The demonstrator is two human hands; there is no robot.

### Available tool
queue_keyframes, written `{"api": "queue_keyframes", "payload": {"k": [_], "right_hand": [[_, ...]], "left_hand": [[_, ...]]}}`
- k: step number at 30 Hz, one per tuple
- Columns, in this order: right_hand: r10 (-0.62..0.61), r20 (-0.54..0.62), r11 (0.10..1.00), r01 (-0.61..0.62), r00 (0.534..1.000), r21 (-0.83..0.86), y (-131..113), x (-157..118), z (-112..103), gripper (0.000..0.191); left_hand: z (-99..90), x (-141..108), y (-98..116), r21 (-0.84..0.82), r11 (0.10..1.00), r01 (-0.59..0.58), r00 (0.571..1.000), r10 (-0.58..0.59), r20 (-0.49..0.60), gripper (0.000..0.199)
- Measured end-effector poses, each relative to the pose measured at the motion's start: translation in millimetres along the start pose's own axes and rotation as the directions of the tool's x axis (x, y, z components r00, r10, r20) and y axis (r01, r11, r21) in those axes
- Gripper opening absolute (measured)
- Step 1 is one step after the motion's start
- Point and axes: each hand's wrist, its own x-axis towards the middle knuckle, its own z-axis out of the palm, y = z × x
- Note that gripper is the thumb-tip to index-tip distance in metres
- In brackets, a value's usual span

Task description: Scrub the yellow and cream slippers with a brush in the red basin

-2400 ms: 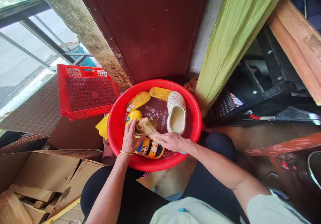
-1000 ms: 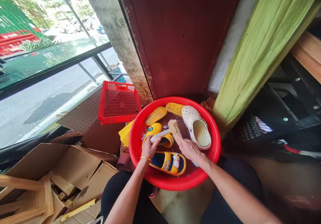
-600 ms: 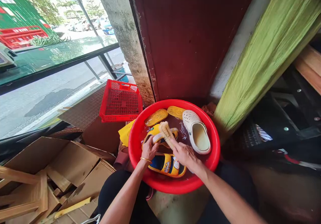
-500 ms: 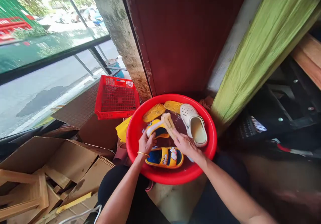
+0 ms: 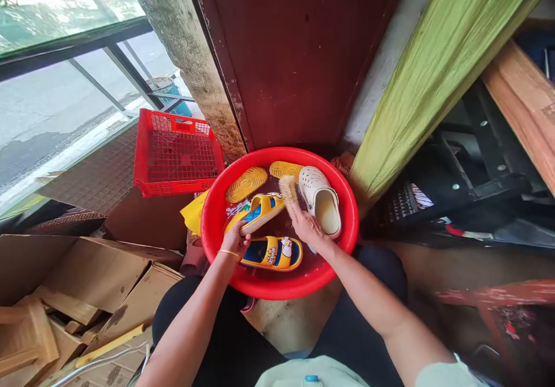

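Note:
My left hand is closed round the near end of a yellow sandal with a blue insole, held tilted over the basin. In my right hand is a scrub brush, its pale bristles beside the sandal's toe end and apart from it. Below them a second yellow and blue sandal lies strap side up in the red basin. A cream clog leans at the basin's right side. Two more yellow sandals show their ridged soles along the far side. Dark water is visible between the shoes.
A red plastic crate stands left of the basin, with yellow material between them. Cardboard and wood pieces lie at lower left. A maroon door is behind, and a green curtain hangs at right.
The held sandal has turned from its sole edge to show its strap and insole. The brush has come off the sandal, to its right. The whole view has shifted slightly.

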Motion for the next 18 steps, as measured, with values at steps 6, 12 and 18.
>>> {"api": "queue_keyframes", "payload": {"k": [6,12,18], "right_hand": [[-0.158,-0.002,0.987,0.158,0.987,-0.043,-20,-17,4,0.059],[-0.365,0.069,0.926,0.370,0.929,-0.080,-46,-34,0,0.064],[-0.019,0.022,1.000,0.019,1.000,-0.011,-3,-4,-2,0.062]], "left_hand": [[-5.1,-2,1,-0.020,1.000,0.014,0.998,-0.013,0.063,0.015],[-3.0,5,-5,0.010,1.000,0.017,0.995,-0.018,0.094,0.013],[-7.7,7,-1,0.055,0.996,0.067,0.992,-0.072,0.102,0.015]]}}
